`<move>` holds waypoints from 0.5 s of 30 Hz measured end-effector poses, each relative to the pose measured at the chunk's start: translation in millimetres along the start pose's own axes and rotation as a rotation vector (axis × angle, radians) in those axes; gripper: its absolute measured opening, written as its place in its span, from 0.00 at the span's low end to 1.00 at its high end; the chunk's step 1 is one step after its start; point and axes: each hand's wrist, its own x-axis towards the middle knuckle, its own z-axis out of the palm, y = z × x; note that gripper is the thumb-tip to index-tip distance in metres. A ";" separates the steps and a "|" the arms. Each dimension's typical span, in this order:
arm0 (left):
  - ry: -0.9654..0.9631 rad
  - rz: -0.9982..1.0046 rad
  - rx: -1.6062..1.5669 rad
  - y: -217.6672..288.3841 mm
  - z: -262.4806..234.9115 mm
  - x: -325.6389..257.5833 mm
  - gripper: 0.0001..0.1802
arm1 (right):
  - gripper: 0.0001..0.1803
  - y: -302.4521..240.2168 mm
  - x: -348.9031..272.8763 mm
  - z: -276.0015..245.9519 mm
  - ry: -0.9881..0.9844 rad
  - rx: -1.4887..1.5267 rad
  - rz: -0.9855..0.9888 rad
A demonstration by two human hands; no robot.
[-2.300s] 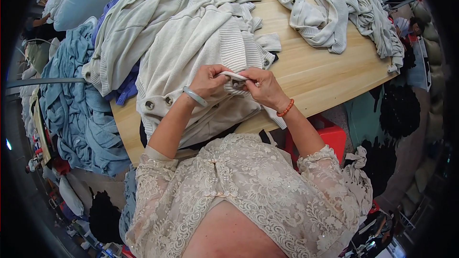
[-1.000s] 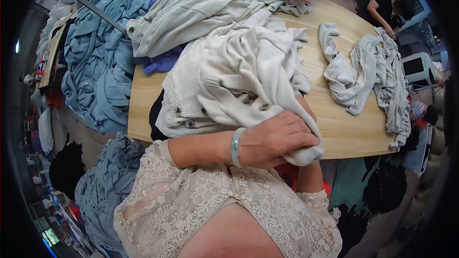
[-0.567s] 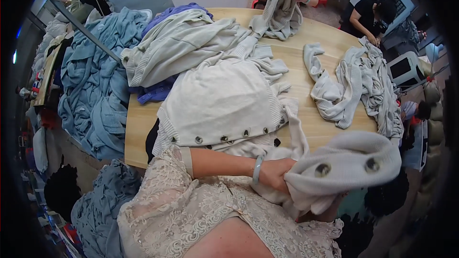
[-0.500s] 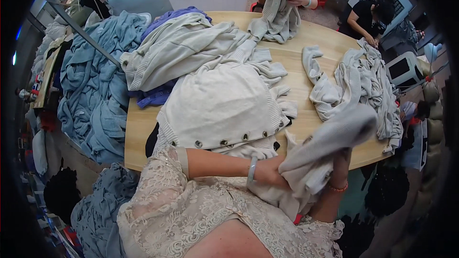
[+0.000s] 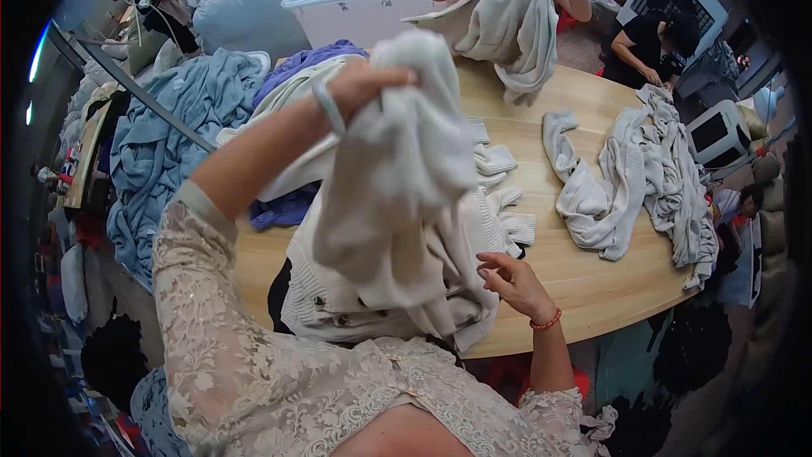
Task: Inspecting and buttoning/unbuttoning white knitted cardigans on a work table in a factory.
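Observation:
My left hand (image 5: 368,89) is raised over the table, closed on a cream knit sweater (image 5: 397,169). The sweater hangs down in loose folds and is partly smeared by motion. Below it lies a stack of cream knit cardigans (image 5: 309,309), with dark buttons showing along the near edge; the hanging sweater hides much of the stack. Beside the sweater's lower right edge is my right hand (image 5: 518,288), its fingers apart and lightly bent, with nothing visible in them.
On the wooden table (image 5: 584,296), more cream knits (image 5: 622,178) lie at the right and purple knits (image 5: 292,207) at the left. Blue garments (image 5: 173,152) are heaped beyond the left edge. Across the table a co-worker holds a cream garment (image 5: 507,30) near a white bin (image 5: 364,0).
My left hand has lifted the sweater from near my lap up over the stack. My right hand has come away from the sweater. The co-worker has spread their garment wider.

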 end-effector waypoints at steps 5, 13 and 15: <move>0.335 0.687 -0.060 133.6 -76.0 103.7 0.19 | 0.19 -4.3 13.5 12.0 0.163 0.151 -0.051; -0.014 0.431 0.890 -102.6 -38.3 -64.4 0.16 | 0.25 41.5 13.5 40.2 0.191 -0.055 0.032; -0.055 0.229 0.976 -144.7 -31.9 -134.4 0.14 | 0.27 50.2 12.4 51.8 0.151 -0.419 -0.193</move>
